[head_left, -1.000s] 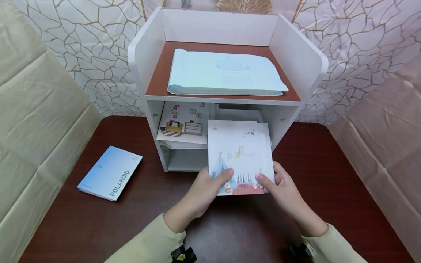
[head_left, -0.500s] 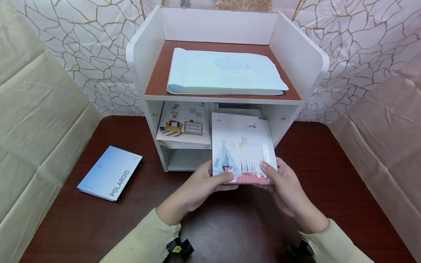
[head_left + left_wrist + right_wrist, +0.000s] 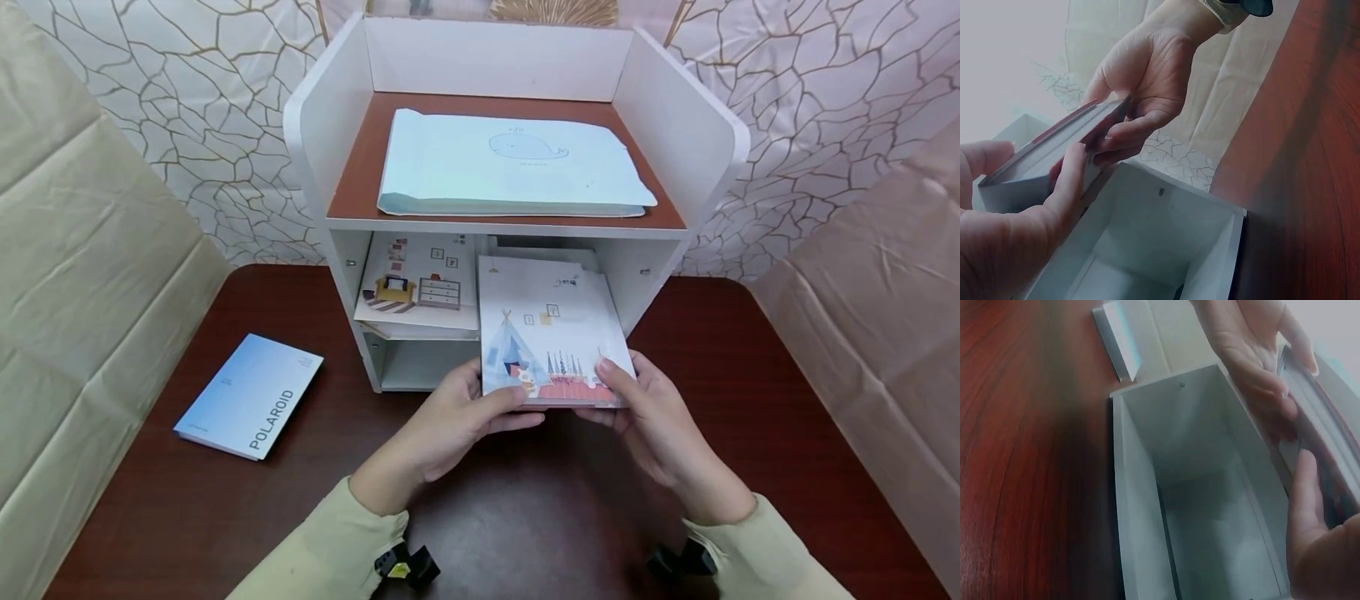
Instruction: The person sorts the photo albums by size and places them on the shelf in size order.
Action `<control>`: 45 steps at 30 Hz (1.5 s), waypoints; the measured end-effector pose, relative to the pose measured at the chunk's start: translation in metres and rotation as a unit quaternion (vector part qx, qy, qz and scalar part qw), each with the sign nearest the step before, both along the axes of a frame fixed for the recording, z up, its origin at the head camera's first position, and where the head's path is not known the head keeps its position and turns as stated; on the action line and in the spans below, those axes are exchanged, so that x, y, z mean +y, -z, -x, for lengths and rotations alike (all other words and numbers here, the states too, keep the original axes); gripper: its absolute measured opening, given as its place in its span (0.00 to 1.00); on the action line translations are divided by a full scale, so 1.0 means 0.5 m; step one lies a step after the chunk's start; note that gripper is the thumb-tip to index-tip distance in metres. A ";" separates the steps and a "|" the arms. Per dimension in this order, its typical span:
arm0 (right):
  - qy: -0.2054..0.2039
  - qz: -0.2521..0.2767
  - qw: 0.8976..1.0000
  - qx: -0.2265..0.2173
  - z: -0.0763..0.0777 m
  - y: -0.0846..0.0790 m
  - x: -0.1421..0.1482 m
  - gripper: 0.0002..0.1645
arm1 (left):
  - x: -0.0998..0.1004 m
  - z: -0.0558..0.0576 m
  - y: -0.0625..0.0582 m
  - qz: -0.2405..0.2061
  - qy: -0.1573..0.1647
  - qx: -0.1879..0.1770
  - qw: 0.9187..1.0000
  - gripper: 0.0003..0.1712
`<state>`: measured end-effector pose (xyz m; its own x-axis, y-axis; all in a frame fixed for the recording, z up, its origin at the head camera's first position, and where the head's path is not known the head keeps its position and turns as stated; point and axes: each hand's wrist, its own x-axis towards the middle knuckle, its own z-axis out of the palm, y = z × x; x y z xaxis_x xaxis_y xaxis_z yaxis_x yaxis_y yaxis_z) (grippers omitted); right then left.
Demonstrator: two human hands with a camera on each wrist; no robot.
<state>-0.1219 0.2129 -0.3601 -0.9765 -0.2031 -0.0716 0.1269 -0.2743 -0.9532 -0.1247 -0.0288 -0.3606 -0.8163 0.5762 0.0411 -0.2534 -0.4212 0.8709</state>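
Observation:
A white book [image 3: 558,333] with a blue tent and a pink strip on its cover reaches into the right half of the shelf's middle level in the head view. My left hand [image 3: 442,433] grips its near left corner, thumb on the cover and fingers underneath. At the near right corner my right hand [image 3: 667,429] holds it the same way. Layered page edges of the held book [image 3: 1054,147] show in the left wrist view; whether it is one book or a stack I cannot tell. Left of it on that level lies another book [image 3: 420,287] with furniture drawings.
The white shelf unit [image 3: 682,150] stands on a dark red-brown table [image 3: 540,517]. A pale blue whale-printed packet [image 3: 517,171] lies on its top level. On the table at the left is a blue-white book [image 3: 251,396] marked POLAROID. Beige cloth panels [image 3: 90,250] flank both sides.
The tent book has moved away from me, farther into the shelf. Its offset right edge now lies aligned, and both hands have advanced with it and shifted their grip.

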 end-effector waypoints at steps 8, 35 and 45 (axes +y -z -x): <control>-0.061 -0.012 0.998 0.029 -0.010 0.006 0.011 0.23 | 0.009 0.001 0.003 -0.007 -0.039 0.009 0.999 0.24; 0.033 0.036 0.998 0.026 0.047 0.015 -0.029 0.21 | 0.046 0.062 0.022 -0.018 -0.145 -0.101 0.984 0.30; 0.135 0.039 0.990 -0.031 0.064 0.010 -0.060 0.27 | 0.058 0.082 0.024 0.012 -0.176 -0.098 0.980 0.35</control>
<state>-0.1540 0.1828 -0.3650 -0.9901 0.0572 -0.1284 0.0974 -0.3789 -0.9203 -0.1655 0.0002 -0.3726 -0.9553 0.2571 -0.1457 -0.2591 -0.4918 0.8313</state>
